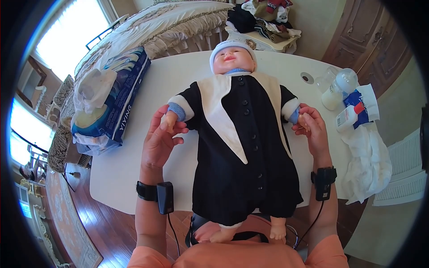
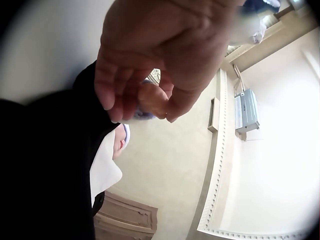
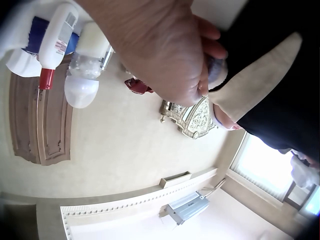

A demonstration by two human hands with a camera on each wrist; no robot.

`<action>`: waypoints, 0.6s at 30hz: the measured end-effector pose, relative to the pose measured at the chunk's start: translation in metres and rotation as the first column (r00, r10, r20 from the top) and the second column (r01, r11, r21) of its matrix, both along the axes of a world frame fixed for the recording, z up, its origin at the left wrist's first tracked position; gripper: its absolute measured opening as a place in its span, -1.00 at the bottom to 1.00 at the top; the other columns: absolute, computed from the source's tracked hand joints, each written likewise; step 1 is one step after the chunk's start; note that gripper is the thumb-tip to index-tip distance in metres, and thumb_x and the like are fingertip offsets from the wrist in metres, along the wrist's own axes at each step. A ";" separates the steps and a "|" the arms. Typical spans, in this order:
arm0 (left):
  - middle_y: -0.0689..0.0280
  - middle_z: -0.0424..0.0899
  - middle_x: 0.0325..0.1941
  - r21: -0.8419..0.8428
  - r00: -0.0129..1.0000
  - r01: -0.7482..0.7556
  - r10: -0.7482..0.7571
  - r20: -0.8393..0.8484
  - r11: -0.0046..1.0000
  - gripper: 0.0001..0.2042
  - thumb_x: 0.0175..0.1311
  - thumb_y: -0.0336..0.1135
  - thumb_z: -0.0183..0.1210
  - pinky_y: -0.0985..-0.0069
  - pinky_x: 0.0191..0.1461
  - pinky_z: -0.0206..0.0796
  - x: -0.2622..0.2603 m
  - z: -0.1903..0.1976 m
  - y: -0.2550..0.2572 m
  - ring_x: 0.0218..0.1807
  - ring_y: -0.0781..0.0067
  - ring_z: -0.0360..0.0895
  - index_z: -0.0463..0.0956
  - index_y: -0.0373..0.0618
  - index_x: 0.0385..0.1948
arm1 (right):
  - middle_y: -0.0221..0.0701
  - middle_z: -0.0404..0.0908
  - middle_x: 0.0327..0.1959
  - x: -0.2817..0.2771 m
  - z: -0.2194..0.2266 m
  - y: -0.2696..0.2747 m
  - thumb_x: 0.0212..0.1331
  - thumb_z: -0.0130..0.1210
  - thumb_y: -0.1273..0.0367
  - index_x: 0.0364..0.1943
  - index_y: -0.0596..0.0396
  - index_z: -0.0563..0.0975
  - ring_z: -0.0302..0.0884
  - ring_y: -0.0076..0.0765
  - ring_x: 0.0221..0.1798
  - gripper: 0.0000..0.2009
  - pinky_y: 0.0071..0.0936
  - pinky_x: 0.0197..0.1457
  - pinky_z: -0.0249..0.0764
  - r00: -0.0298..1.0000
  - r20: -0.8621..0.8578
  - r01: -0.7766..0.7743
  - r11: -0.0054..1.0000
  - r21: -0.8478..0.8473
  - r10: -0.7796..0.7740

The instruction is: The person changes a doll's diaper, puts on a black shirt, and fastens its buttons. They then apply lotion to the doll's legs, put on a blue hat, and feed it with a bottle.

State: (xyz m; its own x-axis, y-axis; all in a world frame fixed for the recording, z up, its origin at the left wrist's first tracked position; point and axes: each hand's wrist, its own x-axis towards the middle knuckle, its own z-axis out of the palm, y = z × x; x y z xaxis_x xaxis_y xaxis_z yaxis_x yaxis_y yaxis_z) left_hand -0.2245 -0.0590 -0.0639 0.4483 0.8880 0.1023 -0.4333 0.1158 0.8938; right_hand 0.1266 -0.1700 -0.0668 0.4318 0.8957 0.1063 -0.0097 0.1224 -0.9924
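A baby doll in a black buttoned outfit with a long cream collar and a white cap lies face up on the white table. My left hand has its fingers and thumb curled round the doll's hand at the blue cuff; the left wrist view shows the small hand between thumb and fingers. On the other side my right hand grips the doll's other hand. In the right wrist view my right hand largely hides it. Both doll arms are spread outward.
A blue diaper pack with white items on it lies at the table's left. At the right stand bottles and a red-capped white bottle, beside a blue wipes pack and a white diaper. A bed is behind.
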 end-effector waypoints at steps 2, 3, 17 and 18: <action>0.19 0.50 -0.26 -0.055 0.999 -0.005 0.003 -0.046 0.998 -0.58 0.23 -0.11 -0.09 0.53 -0.30 0.33 0.003 0.004 -0.002 -0.20 0.32 0.49 0.10 0.08 0.11 | -0.40 0.37 -0.01 0.000 -0.001 0.000 0.15 -0.11 0.21 -0.23 0.09 0.40 0.47 -0.56 -0.47 -0.75 -0.67 -0.42 0.36 1.000 -0.005 -0.001 1.000 -0.005 0.001; 0.19 0.50 -0.26 -0.055 0.999 -0.005 0.002 -0.046 0.999 -0.58 0.23 -0.11 -0.09 0.53 -0.30 0.33 0.003 0.003 -0.002 -0.20 0.32 0.49 0.10 0.08 0.11 | -0.40 0.35 0.00 0.000 -0.002 0.001 0.16 -0.12 0.22 -0.23 0.08 0.40 0.47 -0.56 -0.47 -0.75 -0.67 -0.42 0.36 1.000 -0.026 -0.001 1.000 -0.030 0.000; 0.28 0.46 -0.38 -0.121 0.997 -0.073 0.072 -0.016 0.990 -0.69 0.22 -0.18 -0.08 0.57 -0.33 0.29 0.006 -0.007 0.003 -0.43 0.51 0.40 0.18 0.12 0.00 | -0.36 0.30 0.05 0.001 -0.002 0.002 0.13 -0.12 0.32 -0.27 0.10 0.42 0.50 -0.51 -0.45 -0.82 -0.67 -0.44 0.37 0.999 -0.018 -0.037 0.999 -0.006 0.037; 0.28 0.46 -0.38 -0.122 0.997 -0.073 0.072 -0.016 0.990 -0.69 0.22 -0.18 -0.08 0.57 -0.33 0.29 0.007 -0.006 0.002 -0.43 0.51 0.40 0.18 0.12 0.00 | -0.35 0.29 0.05 0.001 -0.003 0.002 0.12 -0.11 0.32 -0.27 0.11 0.42 0.50 -0.51 -0.46 -0.82 -0.67 -0.44 0.37 0.999 -0.022 -0.031 1.000 -0.008 0.030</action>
State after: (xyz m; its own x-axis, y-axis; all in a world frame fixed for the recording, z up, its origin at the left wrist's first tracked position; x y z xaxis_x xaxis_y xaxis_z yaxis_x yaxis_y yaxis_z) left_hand -0.2179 -0.0567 -0.0703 0.3828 0.9237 -0.0135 -0.4344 0.1929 0.8798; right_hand 0.1272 -0.1683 -0.0694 0.4063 0.9093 0.0899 -0.0352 0.1139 -0.9929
